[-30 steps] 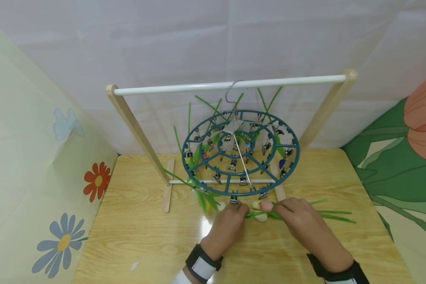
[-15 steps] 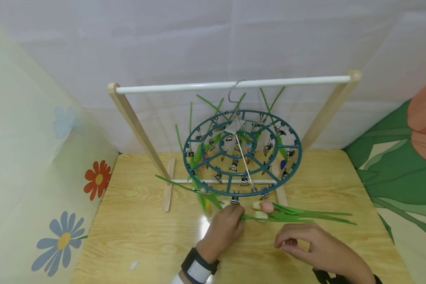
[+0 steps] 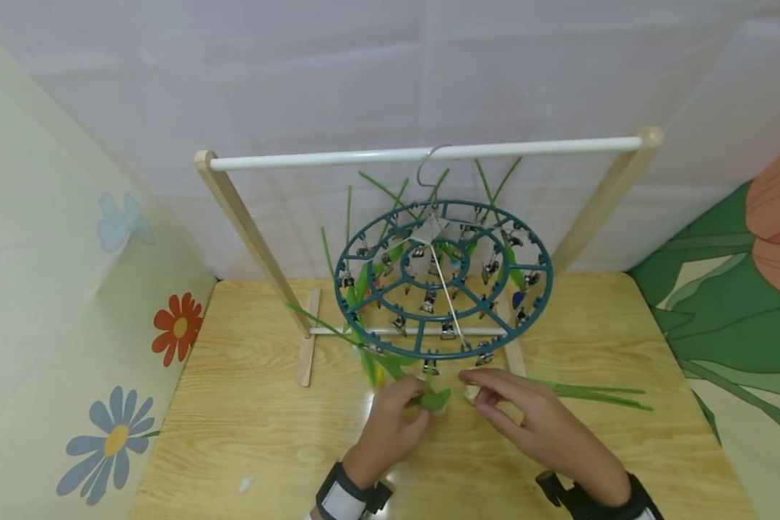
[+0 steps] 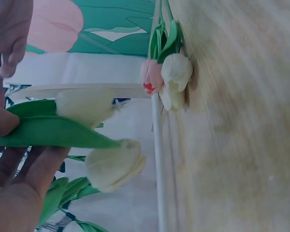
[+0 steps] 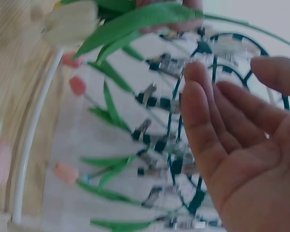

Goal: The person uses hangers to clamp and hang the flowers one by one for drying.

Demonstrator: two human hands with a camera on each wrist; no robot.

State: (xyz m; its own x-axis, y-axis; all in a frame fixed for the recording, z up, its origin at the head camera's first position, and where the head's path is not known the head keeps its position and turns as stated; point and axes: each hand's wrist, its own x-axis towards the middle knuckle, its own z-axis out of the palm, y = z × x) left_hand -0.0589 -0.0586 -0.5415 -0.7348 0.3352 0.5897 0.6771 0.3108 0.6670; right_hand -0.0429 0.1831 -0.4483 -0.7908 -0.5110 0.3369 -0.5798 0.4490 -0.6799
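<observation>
Left hand (image 3: 390, 419) pinching green tulip leaf (image 3: 437, 399), right hand (image 3: 526, 415) beside it, teal clip hanger (image 3: 443, 280) above

The left hand (image 3: 390, 426) and right hand (image 3: 539, 426) are bare, with no gloves or rings showing. Each wrist carries a broad black strap; the left strap (image 3: 346, 497) bears a white rectangular patch on its upper face. The right strap (image 3: 591, 498) is black, with a small tab jutting out at its left edge.
</observation>
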